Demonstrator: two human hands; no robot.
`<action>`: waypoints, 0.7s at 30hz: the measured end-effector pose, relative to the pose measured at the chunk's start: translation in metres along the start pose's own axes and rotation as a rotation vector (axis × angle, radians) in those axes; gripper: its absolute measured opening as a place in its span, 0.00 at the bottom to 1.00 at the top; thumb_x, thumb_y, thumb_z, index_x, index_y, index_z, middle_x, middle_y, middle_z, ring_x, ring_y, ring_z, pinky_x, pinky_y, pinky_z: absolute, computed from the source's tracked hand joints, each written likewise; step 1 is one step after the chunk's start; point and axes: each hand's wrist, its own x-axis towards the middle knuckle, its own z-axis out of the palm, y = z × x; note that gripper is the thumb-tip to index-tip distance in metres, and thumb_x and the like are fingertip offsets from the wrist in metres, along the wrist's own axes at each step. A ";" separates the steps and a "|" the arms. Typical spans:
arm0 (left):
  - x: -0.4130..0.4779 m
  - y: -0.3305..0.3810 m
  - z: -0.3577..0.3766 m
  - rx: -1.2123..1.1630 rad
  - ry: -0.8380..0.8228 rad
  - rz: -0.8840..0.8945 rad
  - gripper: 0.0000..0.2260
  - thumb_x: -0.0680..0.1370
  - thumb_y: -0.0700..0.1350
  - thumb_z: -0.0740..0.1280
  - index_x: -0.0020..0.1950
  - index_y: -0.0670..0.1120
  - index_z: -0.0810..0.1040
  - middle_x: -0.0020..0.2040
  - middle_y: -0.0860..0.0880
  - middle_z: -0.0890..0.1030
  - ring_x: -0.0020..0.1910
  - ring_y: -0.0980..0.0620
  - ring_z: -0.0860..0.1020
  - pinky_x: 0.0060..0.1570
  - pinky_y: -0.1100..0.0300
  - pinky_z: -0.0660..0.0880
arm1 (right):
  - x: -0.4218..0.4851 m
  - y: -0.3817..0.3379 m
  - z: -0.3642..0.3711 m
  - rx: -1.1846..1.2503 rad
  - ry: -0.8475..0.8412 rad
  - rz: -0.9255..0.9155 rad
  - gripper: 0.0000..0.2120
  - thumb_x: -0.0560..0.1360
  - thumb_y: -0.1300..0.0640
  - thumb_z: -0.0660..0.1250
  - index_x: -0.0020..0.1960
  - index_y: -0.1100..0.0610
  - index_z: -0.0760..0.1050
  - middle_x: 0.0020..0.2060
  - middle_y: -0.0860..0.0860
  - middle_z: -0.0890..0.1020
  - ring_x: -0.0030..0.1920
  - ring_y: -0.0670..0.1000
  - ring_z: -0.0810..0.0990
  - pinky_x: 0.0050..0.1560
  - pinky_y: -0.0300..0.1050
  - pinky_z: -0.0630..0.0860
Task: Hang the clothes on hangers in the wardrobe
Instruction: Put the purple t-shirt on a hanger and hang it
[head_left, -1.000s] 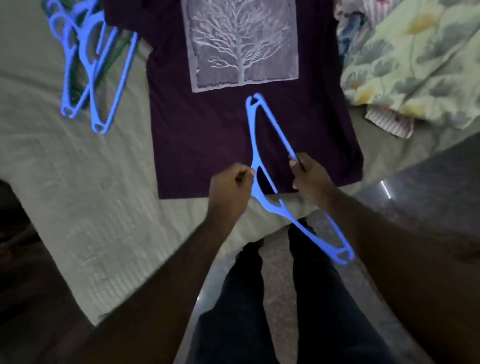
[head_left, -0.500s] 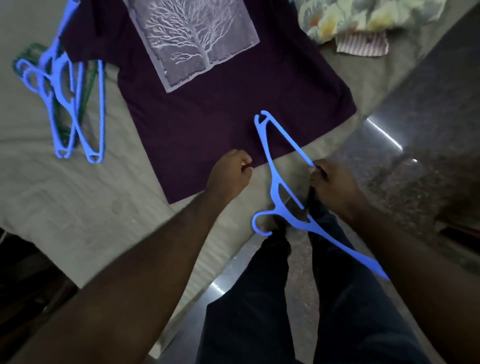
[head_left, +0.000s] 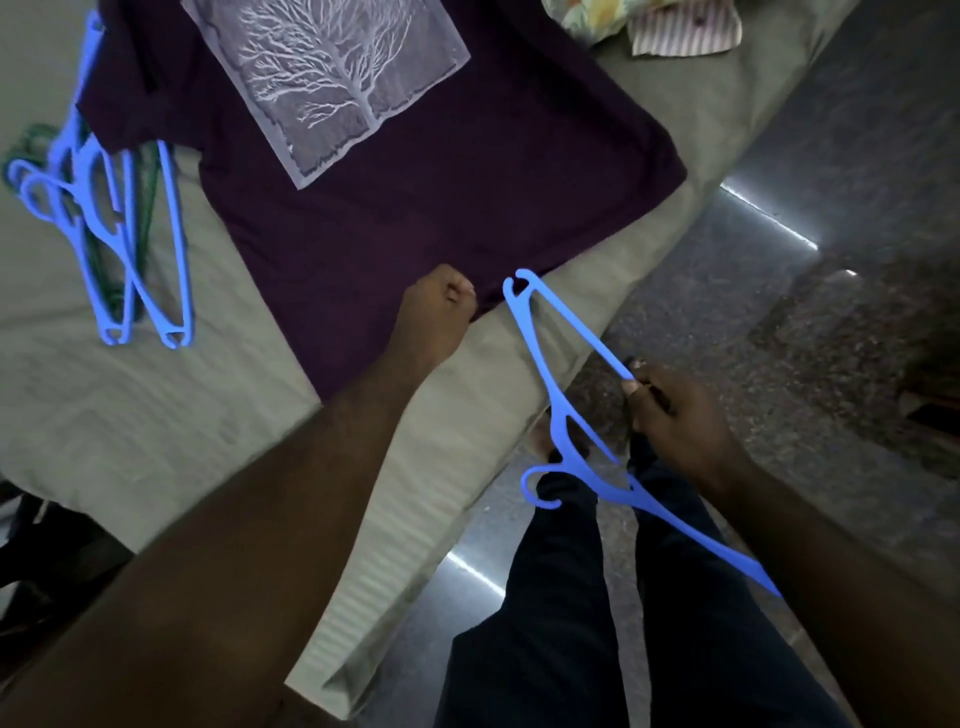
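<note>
Pinching the bottom hem of the purple t-shirt (head_left: 395, 228) is the left hand (head_left: 434, 317), fingers curled tight into a loose fist right at the shirt's lower edge, about the middle of the frame. The shirt lies flat on the bed (head_left: 171, 415), which is covered in a pale grey-green sheet, and it has a big grey panel with a white tree print (upside down from this angle) up at the top centre.

Over at centre right, the right hand (head_left: 670, 415) is closed around the straight bar of a blue plastic hanger (head_left: 563, 415), thumb and fingers clamped on it. That hanger hangs in the air just off the bed's edge, its hook pointing lower left above the person's dark trousers (head_left: 571, 623), one tip close to the shirt hem, though I can't tell if it touches.

In the upper left there's a pile of spare blue hangers (head_left: 130, 249) on the sheet with a green one mixed in, partly tucked under the shirt sleeve. Some floral and striped fabric (head_left: 675, 26) sits at the top right edge. Dark speckled floor (head_left: 831, 312) fills the right side.
</note>
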 end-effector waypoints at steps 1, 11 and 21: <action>0.003 0.000 -0.004 -0.021 0.014 -0.040 0.03 0.76 0.38 0.65 0.45 0.44 0.79 0.40 0.49 0.81 0.38 0.54 0.77 0.41 0.66 0.71 | -0.001 0.001 -0.002 -0.003 -0.013 -0.007 0.13 0.82 0.54 0.62 0.39 0.47 0.72 0.31 0.55 0.78 0.34 0.56 0.77 0.38 0.57 0.75; 0.010 -0.003 -0.028 0.020 0.134 0.100 0.03 0.81 0.38 0.60 0.50 0.39 0.72 0.38 0.50 0.75 0.37 0.48 0.74 0.38 0.58 0.66 | 0.023 -0.035 0.005 0.154 -0.063 0.227 0.13 0.82 0.50 0.61 0.42 0.52 0.77 0.28 0.51 0.79 0.26 0.45 0.75 0.31 0.43 0.72; 0.003 -0.019 -0.037 0.168 0.085 0.162 0.23 0.71 0.58 0.74 0.55 0.43 0.74 0.49 0.46 0.83 0.50 0.42 0.81 0.48 0.49 0.77 | 0.048 -0.056 0.013 0.679 0.244 0.430 0.12 0.85 0.55 0.56 0.45 0.55 0.73 0.29 0.54 0.74 0.20 0.45 0.64 0.21 0.37 0.59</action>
